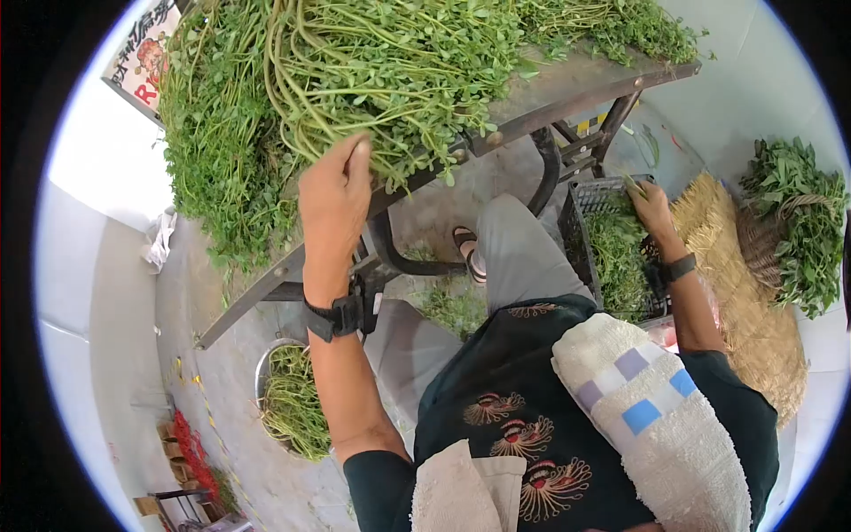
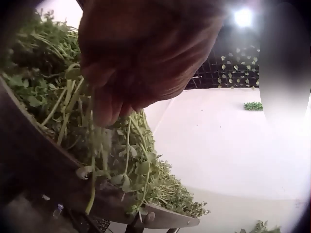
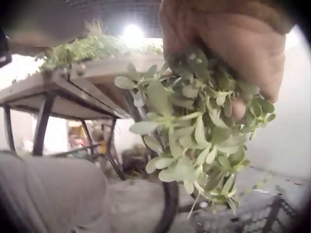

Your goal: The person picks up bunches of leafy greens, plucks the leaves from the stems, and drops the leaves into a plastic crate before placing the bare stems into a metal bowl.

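A big heap of purslane [image 1: 390, 80], long pale stems with small leaves, covers the table top. My left hand [image 1: 335, 199] is over the table's near edge with its fingers curled. In the left wrist view its fingertips [image 2: 109, 114] pinch purslane stems [image 2: 92, 160] that hang down past the edge. My right hand [image 1: 654, 208] is out to the right, above a black plastic crate [image 1: 581, 257]. It grips a bunch of leafy purslane sprigs [image 3: 194, 131], whose upper ends are hidden inside the fist. More cut greens [image 1: 620, 257] lie in the crate.
Below the table on the left is a metal basin [image 1: 261, 377] of stems. A straw mat [image 1: 753, 355] and a tied bundle of leafy greens [image 1: 793, 213] are right of the crate. Loose scraps [image 1: 448, 306] litter the floor between the feet and the dark table legs [image 1: 548, 168].
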Motion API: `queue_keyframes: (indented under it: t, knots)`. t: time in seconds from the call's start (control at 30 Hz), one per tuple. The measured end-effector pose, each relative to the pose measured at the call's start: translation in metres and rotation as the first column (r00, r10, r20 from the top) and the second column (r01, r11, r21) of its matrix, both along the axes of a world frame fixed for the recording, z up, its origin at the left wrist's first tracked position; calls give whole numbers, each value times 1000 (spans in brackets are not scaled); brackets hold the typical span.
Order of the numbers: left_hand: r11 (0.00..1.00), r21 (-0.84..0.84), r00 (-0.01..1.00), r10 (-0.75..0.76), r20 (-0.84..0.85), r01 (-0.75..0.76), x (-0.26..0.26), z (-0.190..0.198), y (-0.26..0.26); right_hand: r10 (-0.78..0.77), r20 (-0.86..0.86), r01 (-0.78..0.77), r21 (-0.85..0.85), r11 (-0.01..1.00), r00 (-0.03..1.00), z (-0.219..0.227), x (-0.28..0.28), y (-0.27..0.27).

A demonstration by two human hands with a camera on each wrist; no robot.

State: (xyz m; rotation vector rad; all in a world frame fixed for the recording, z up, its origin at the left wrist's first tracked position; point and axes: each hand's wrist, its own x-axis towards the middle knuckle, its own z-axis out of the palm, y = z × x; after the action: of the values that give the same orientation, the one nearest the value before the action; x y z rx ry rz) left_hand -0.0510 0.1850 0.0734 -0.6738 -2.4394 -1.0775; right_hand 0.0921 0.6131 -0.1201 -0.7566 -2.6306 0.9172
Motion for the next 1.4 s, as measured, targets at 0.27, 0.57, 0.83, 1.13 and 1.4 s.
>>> queue_keyframes:
  t: [0.27, 0.57, 0.83, 1.13, 1.4]
  knots:
    - [999, 41, 990, 13, 137, -19, -8, -15, -29, 248, -26, -241, 163, 957, 968, -7, 4, -25]
    - [844, 530, 898, -165, 408, -86, -7, -22, -18, 670, -564, -591, 354, 725, 483, 135, -92, -194]
    - [772, 634, 904, -231, 359, -54, -3, -29, -7, 555, -556, -480, 292, 827, 618, 155, -147, -280]
    - [744, 665, 867, -289, 405, -64, -14, -23, -4, 678, -486, -631, 289, 720, 552, 149, -125, -298]
    - [607, 784, 818, -380, 432, -133, -23, -29, -16, 759, -591, -777, 330, 537, 274, 144, -94, -286]
